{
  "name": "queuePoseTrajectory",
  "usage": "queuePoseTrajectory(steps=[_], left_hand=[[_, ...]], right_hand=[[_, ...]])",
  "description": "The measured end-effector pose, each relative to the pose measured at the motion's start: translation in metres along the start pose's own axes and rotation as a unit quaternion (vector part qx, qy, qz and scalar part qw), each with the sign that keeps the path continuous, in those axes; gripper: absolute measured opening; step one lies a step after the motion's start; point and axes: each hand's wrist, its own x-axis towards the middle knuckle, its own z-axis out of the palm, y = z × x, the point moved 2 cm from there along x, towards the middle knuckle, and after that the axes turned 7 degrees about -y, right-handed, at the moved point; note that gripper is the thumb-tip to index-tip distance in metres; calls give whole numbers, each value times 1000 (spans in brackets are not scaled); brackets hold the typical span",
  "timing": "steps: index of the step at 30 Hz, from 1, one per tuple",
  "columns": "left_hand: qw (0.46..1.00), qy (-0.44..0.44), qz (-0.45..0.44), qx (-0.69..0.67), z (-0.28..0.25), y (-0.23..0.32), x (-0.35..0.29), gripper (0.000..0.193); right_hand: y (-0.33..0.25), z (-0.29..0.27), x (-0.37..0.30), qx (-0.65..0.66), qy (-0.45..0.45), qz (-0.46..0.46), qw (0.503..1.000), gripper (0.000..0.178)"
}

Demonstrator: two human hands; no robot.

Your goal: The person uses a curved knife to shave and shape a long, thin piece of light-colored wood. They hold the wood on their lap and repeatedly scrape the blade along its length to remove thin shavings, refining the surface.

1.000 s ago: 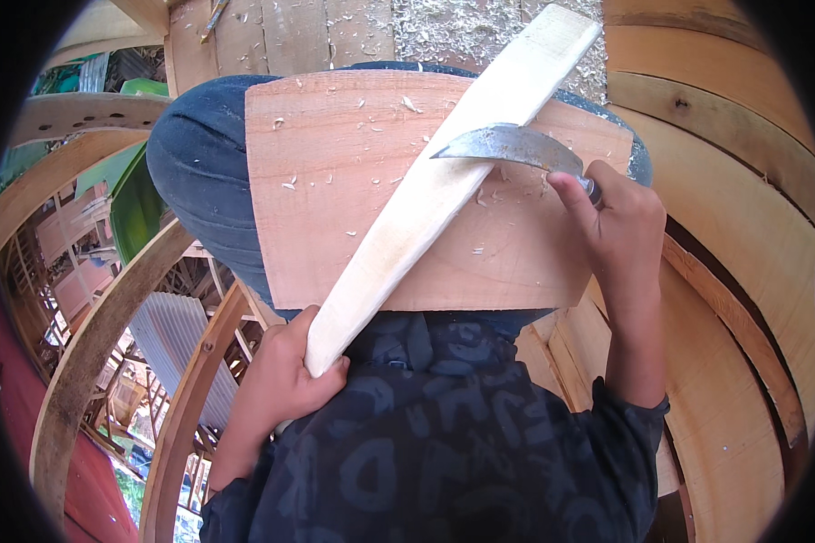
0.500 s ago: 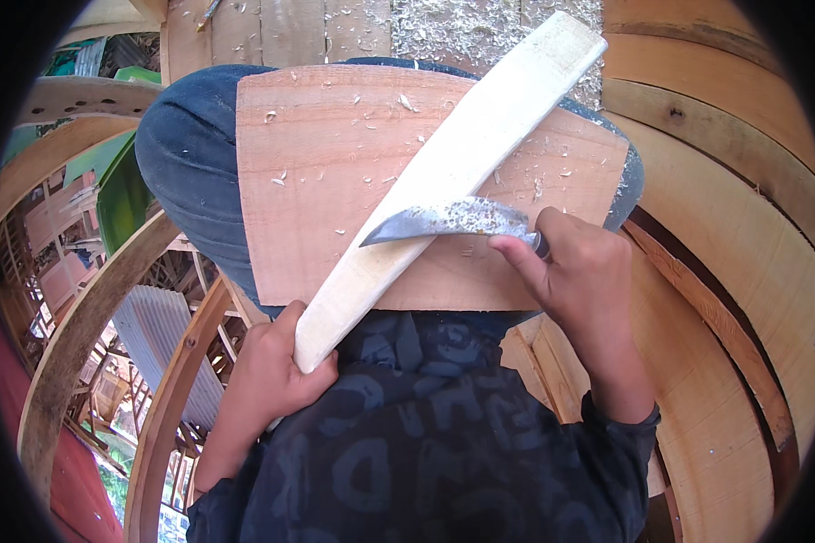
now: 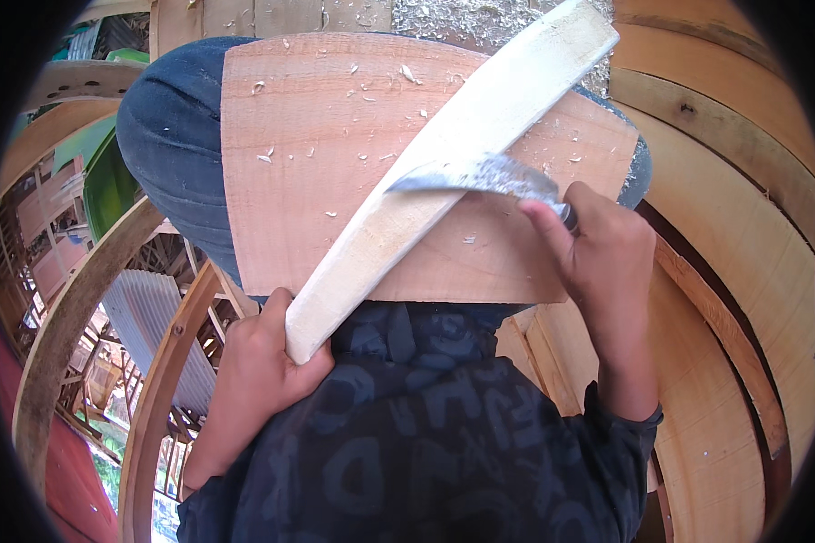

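Closest in, below the black shirt with grey lettering point(image 3: 407, 443), the left hand point(image 3: 267, 348) wraps round the near end of a long, flat, pale wooden bar point(image 3: 462, 127), thumb on one side and fingers curled on the other. Farther up, the right hand point(image 3: 602, 244) is closed round the mostly hidden handle of a curved, grey metal knife point(image 3: 475, 174), its thumb stretched toward the blade, which crosses the middle of the bar. Beneath, a broad, reddish-brown wooden board point(image 3: 308, 163) rests across the dark blue trouser legs point(image 3: 167, 136). Beyond the knees, pale curled shavings point(image 3: 471, 20) cover the floor.
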Motion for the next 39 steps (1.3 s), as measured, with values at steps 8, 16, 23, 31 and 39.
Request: queuePoseTrajectory(steps=[8,16,23,31,39], left_hand=[[1000,-14,-4,-9,0,-1,-1,31],[999,-19,-3,-28,-2,1,1,30],[1000,-21,0,-18,-3,6,3,32],[999,-8,-7,-46,3,-2,-11,30],[999,1,7,-45,0,-3,2,26]], right_hand=[[46,-15,19,23,4,97,995,60],[10,2,-1,11,-3,-16,1000,63],[23,5,3,-16,29,24,999,64],[83,-28,16,8,56,197,979,68],[29,-19,-4,72,31,96,992,63]])
